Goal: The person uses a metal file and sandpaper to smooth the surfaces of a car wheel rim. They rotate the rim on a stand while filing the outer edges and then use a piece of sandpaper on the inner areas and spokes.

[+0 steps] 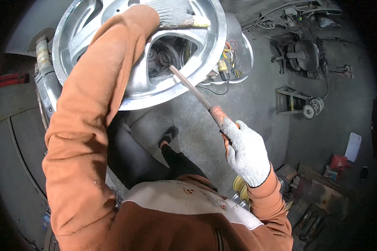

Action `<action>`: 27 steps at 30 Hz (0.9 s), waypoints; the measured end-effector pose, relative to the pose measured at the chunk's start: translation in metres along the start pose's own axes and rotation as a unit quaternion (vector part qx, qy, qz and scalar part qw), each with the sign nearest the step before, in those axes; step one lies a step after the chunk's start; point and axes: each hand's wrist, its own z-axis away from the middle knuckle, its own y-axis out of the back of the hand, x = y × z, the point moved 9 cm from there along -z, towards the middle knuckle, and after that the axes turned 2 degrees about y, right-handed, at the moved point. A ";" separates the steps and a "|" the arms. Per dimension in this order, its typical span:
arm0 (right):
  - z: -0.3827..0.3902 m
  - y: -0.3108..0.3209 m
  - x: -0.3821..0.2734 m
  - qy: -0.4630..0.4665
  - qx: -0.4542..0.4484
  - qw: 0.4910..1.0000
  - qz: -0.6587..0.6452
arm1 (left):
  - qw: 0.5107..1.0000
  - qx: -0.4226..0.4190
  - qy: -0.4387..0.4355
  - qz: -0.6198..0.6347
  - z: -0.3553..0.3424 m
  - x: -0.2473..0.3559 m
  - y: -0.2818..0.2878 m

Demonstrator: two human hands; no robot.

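A silver alloy wheel (135,94) lies face up at the top of the view, partly cut off by the frame edge. My left hand (174,14), in a grey knit glove with a yellowish tip, rests on the spokes near its middle. The thumb is stretched out to the right; the other fingers are mostly out of view. My right hand (248,152), in a white and orange glove, is wrapped round the handle of a long flat file (190,87). The file slants up and left, its tip at the edge of a spoke opening on the wheel's near side.
Past the wheel's right side, a yellow power tool (223,69) with a cord lies among tools on a light surface. A metal post (44,58) stands at left. Farther right are a stool (305,55), a motor on a frame (312,108) and a red bag (339,162).
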 end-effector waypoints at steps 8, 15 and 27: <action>0.003 0.008 -0.014 0.016 -0.044 0.996 0.080 | 0.996 -0.056 -0.041 -0.056 -0.025 -0.009 -0.036; -0.033 -0.003 -0.018 0.033 -0.048 0.996 0.070 | 0.999 -0.023 -0.033 -0.001 -0.006 -0.002 -0.007; -0.018 0.000 -0.022 0.026 -0.042 0.998 0.044 | 0.998 -0.031 -0.047 0.006 -0.010 -0.002 -0.020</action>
